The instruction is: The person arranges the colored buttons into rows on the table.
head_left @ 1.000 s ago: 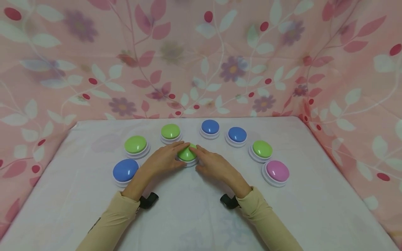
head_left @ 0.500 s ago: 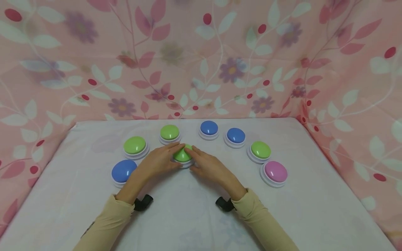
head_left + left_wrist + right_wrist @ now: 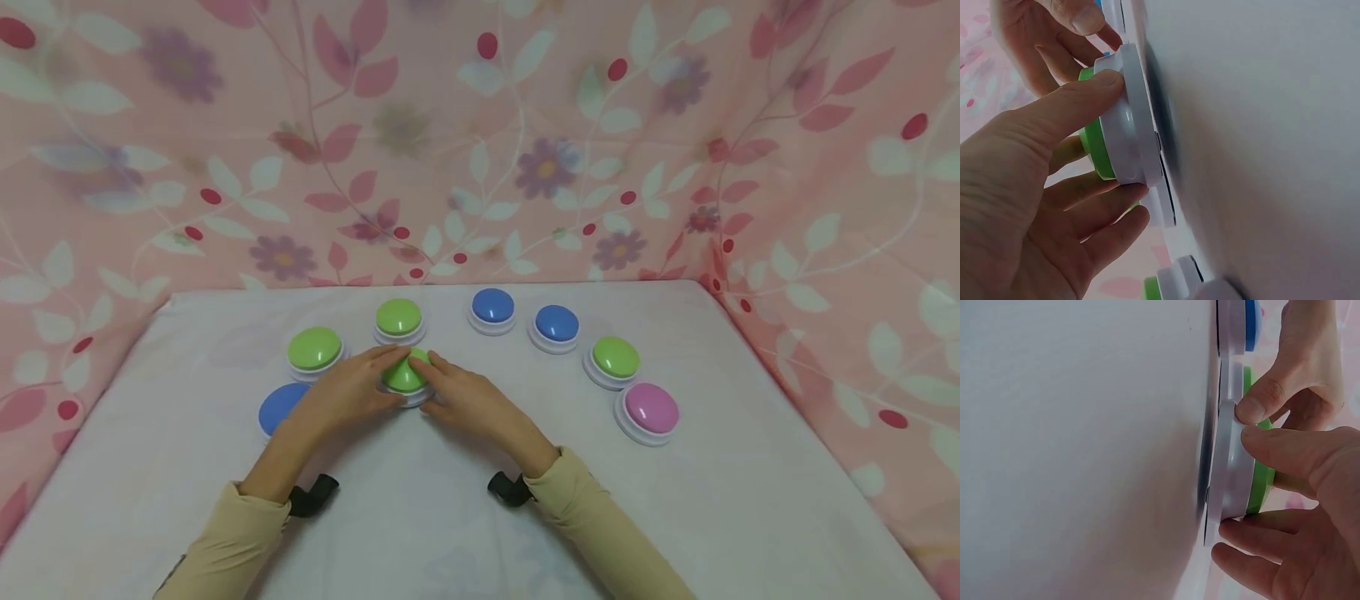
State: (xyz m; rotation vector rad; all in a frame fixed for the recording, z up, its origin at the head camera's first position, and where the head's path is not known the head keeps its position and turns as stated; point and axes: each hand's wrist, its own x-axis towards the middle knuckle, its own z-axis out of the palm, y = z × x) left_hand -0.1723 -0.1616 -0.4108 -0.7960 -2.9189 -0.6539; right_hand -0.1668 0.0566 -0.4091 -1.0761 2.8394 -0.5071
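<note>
A round green push button (image 3: pixel 405 375) with a white base sits between both hands near the middle of the white table. My left hand (image 3: pixel 345 396) grips its left side; in the left wrist view the thumb presses on the white base (image 3: pixel 1132 125) and fingers curl round the far side. From the right, my right hand (image 3: pixel 476 408) holds the same button, its thumb and fingers around the rim in the right wrist view. A dark shadow lies under the base; whether it touches the cloth I cannot tell. Just behind it stands another green button (image 3: pixel 399 317).
An arc of buttons surrounds the hands: blue (image 3: pixel 279 408) partly behind the left forearm, green (image 3: pixel 315 348), two blue ones at the back (image 3: pixel 493 306), green (image 3: pixel 616 357) and pink (image 3: pixel 652 407) at right. Patterned pink cloth (image 3: pixel 450 150) hangs behind and at the sides.
Both hands have shifted left with the green button between them, bringing it below the rear green button. The other buttons shift only slightly in view, along with the background.
</note>
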